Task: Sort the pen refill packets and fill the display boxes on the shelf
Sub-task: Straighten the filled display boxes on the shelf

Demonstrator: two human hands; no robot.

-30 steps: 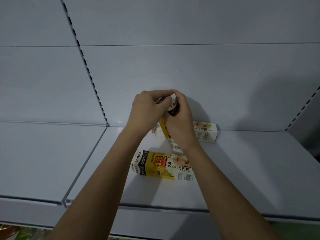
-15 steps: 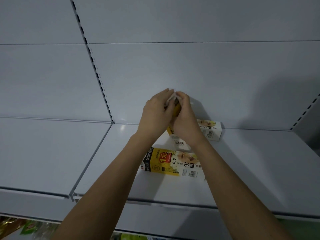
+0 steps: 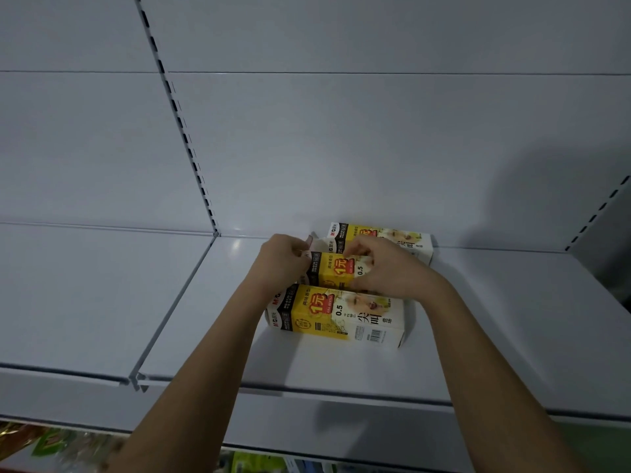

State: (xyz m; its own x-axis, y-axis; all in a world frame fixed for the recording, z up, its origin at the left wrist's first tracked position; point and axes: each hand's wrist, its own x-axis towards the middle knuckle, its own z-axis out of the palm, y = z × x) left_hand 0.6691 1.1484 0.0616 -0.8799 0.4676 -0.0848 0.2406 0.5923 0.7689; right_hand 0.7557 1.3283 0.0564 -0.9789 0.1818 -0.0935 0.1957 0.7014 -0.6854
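Your left hand (image 3: 285, 264) gripped middle box (image 3: 336, 269) at its left end, by open flap; right hand (image 3: 386, 268) pinched its right half. Box lay on shelf (image 3: 512, 319), long axis left-right, between front box (image 3: 336, 315) and rear box (image 3: 379, 235). 3 glossy cardboard oblongs, parallel.

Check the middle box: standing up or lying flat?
Lying flat. The middle box rests lengthwise on the shelf between two others, left hand and right hand gripping its ends.
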